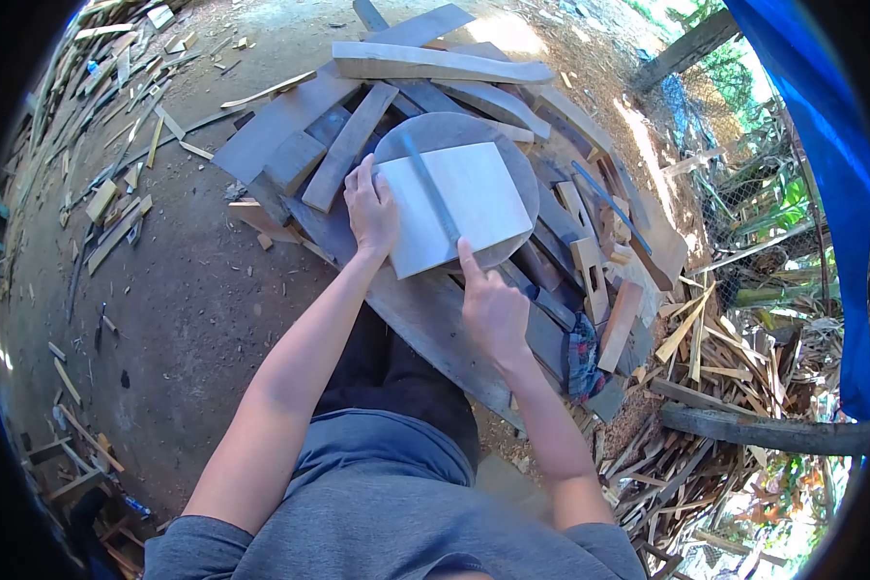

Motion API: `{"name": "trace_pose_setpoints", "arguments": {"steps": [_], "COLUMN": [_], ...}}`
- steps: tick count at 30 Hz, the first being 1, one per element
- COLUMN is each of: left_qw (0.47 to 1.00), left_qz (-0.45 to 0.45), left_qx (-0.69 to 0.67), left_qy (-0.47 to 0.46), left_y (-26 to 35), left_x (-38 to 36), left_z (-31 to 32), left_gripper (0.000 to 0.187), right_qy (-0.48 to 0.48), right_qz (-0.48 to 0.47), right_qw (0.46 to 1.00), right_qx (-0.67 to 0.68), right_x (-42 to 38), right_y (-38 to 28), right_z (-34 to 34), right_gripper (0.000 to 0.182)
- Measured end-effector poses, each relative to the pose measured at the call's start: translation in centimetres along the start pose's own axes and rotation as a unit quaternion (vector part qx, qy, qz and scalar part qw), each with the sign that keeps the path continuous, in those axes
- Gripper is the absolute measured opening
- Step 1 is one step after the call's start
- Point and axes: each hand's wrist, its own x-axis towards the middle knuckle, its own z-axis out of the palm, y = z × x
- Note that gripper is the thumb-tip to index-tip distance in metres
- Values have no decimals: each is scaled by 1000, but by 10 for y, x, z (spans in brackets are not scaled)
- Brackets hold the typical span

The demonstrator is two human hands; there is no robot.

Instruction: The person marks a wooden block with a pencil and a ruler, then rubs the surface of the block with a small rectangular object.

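Observation:
A pale, flat rectangular board [483,193] lies on a dark round disc [524,179]. Across the board runs a straight, greyish ruler [433,193], slanting from the top left down towards my right hand. My left hand [370,208] grips the board's left edge, fingers bent along it and thumb close by. My right hand [495,311] is at the lower edge, its index finger stretched out onto the ruler's near end. The other fingers of that hand curl under, with nothing showing in them.
Wooden offcuts [358,145] are heaped around the disc on a work table [406,314]. A thin blue strip [611,206] and a plaid cloth [582,358] lie to the right. Scrap wood [116,232] litters the ground at left. A blue tarp [831,193] hangs at far right.

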Motion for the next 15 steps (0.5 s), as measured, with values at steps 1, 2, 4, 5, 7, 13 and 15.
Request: {"name": "trace_pose_setpoints", "arguments": {"steps": [1, 2, 4, 5, 7, 13, 15], "left_qw": [1000, 1000, 1000, 1000, 1000, 999, 997], "left_qz": [0, -1, 2, 7, 8, 10, 28], "left_qx": [-6, -4, 0, -3, 22, 46, 67], "left_qy": [-1, -7, -5, -2, 2, -2, 3], "left_y": [-1, -2, 0, 3, 1, -4, 3], "left_x": [0, -4, 0, 0, 0, 1, 1], "left_z": [-1, -3, -1, 0, -1, -1, 1], "left_gripper": [42, 42, 43, 43, 42, 44, 44], "right_qy": [-2, 29, 39, 46, 27, 158, 188], "right_qz": [2, 24, 92, 93, 148, 167, 146], "right_qw": [1000, 999, 994, 993, 988, 930, 920], "right_qx": [2, -38, -52, -53, 38, 288, 311], "right_x": [3, 7, 25, 30, 45, 18, 11], "right_y": [6, 21, 53, 65, 75, 105, 102], "right_z": [4, 11, 17, 18, 9, 56, 67], "right_gripper": [54, 55, 54, 54, 48, 42, 42]}}
